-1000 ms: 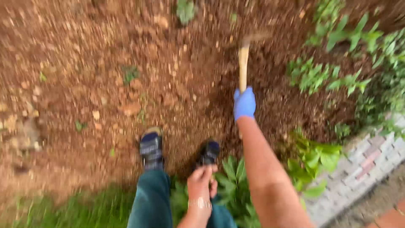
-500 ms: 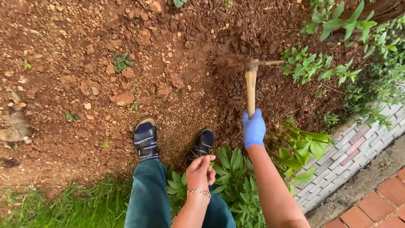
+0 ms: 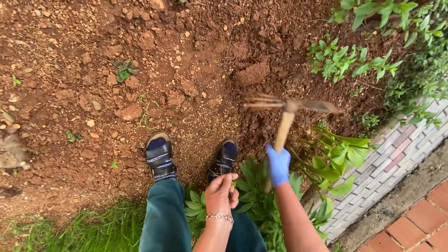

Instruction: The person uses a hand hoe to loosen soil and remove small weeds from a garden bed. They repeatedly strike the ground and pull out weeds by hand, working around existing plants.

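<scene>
Head view is showing the gloved right hand (image 3: 278,164) gripping the hoe (image 3: 285,122) low on its stiff wooden handle, head-heavy iron hanging above loose soil (image 3: 196,70); left hand (image 3: 221,192) is curling closed near the knee

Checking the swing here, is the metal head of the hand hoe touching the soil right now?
Apart. The head view shows the hoe head lifted above the loose soil, held up by the gloved right hand on the wooden handle.
</scene>
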